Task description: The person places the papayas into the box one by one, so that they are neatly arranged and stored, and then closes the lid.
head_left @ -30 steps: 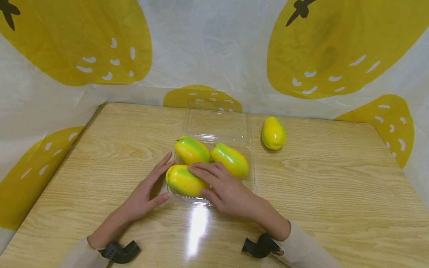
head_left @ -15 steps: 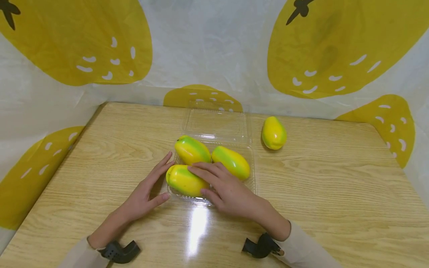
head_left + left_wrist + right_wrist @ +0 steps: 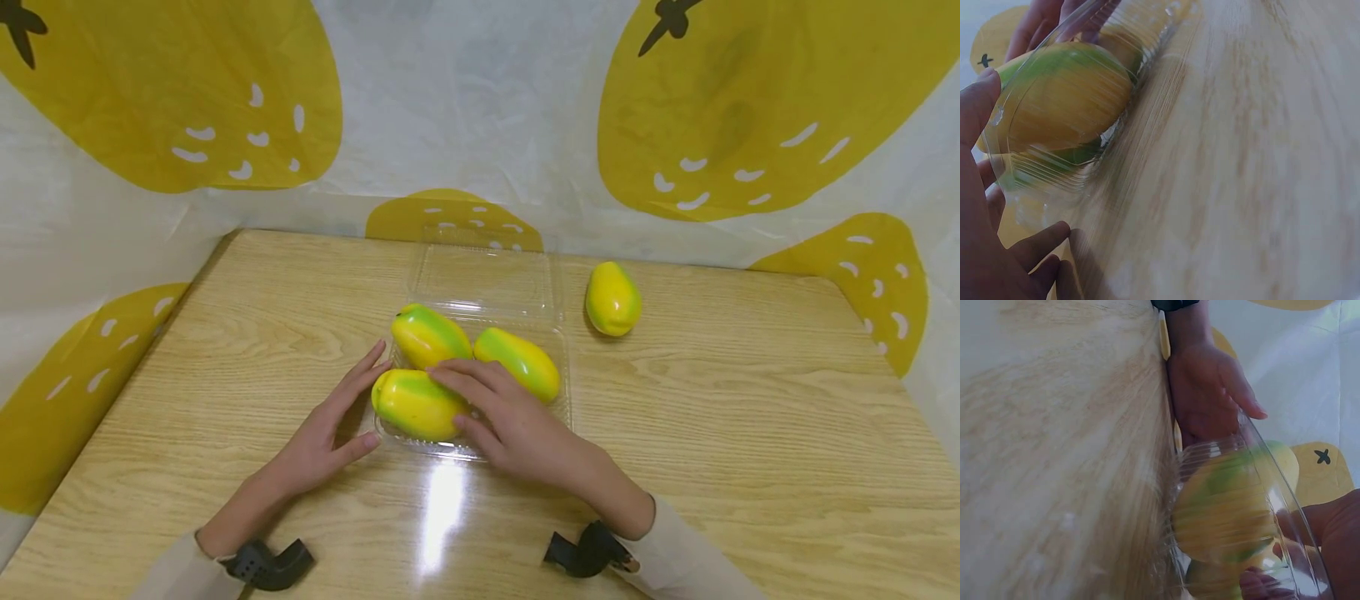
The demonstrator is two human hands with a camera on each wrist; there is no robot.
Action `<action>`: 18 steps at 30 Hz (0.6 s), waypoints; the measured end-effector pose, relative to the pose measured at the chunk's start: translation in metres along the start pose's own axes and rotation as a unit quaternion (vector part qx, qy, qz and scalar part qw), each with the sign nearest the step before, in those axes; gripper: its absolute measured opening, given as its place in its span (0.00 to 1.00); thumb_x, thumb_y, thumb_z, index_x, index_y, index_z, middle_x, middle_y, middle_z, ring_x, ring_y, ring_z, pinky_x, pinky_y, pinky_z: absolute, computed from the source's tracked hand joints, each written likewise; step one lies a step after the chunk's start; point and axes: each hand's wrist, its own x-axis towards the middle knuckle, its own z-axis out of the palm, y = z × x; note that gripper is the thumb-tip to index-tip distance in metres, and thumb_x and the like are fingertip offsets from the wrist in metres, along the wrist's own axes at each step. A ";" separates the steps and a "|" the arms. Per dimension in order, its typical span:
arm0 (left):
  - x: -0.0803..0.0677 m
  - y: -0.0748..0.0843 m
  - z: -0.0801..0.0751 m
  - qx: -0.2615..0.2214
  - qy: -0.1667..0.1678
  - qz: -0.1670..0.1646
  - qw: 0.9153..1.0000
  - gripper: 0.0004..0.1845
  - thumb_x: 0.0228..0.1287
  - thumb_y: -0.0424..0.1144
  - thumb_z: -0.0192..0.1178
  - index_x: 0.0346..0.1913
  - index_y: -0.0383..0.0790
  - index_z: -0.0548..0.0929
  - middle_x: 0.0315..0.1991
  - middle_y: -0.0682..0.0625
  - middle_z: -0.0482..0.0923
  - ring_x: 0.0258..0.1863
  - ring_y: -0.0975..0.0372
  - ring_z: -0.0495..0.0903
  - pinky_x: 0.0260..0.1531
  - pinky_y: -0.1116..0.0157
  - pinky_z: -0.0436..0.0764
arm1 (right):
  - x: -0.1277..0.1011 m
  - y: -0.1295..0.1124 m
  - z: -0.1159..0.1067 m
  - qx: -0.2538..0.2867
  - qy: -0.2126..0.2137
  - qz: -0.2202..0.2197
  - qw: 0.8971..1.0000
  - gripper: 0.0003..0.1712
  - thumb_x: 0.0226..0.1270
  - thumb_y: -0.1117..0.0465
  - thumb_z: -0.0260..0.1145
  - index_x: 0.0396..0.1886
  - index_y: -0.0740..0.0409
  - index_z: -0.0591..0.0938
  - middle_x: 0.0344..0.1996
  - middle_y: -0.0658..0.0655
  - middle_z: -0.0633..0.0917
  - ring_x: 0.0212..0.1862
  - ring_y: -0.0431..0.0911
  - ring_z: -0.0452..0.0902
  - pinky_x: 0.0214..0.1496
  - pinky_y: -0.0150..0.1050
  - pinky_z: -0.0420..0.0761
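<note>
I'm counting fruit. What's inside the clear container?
Three yellow-green fruits: a front fruit, back-left fruit and right fruit. From above, the right hand covers part of the front fruit and whatever lies beneath its palm.

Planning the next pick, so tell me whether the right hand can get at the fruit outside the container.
Probably yes: nothing covers the lone fruit, though the right hand would have to lift out of the container.

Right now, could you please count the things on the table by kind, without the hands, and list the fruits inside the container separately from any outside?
Clear plastic container with open lid: 1
Yellow-green fruits inside it: 3
Loose yellow-green fruit outside it: 1
Total: 5
</note>
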 end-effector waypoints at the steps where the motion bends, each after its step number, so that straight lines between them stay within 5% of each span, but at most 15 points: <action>1: 0.000 0.000 0.000 -0.001 0.000 0.000 1.000 0.36 0.50 0.30 0.59 0.64 0.30 0.58 0.67 0.36 0.45 0.65 0.44 0.47 0.62 0.64 0.45 | 0.000 0.000 -0.001 0.003 0.000 0.005 1.000 0.30 0.63 0.59 0.56 0.65 0.46 0.61 0.61 0.49 0.63 0.61 0.40 0.56 0.59 0.38 0.61; 10: 0.000 0.000 0.000 -0.002 -0.001 0.005 1.000 0.37 0.49 0.28 0.59 0.64 0.29 0.58 0.67 0.36 0.45 0.65 0.43 0.46 0.62 0.66 0.45 | -0.001 0.009 -0.018 -0.014 0.046 0.033 0.998 0.30 0.57 0.66 0.62 0.60 0.48 0.68 0.55 0.50 0.67 0.51 0.40 0.65 0.47 0.34 0.70; 18: 0.000 0.001 -0.001 -0.002 -0.001 0.009 1.000 0.37 0.47 0.27 0.59 0.64 0.28 0.57 0.67 0.35 0.45 0.65 0.43 0.46 0.62 0.66 0.45 | -0.007 0.023 -0.036 -0.062 0.053 0.070 0.994 0.33 0.52 0.64 0.68 0.59 0.49 0.70 0.54 0.53 0.68 0.54 0.47 0.65 0.47 0.40 0.72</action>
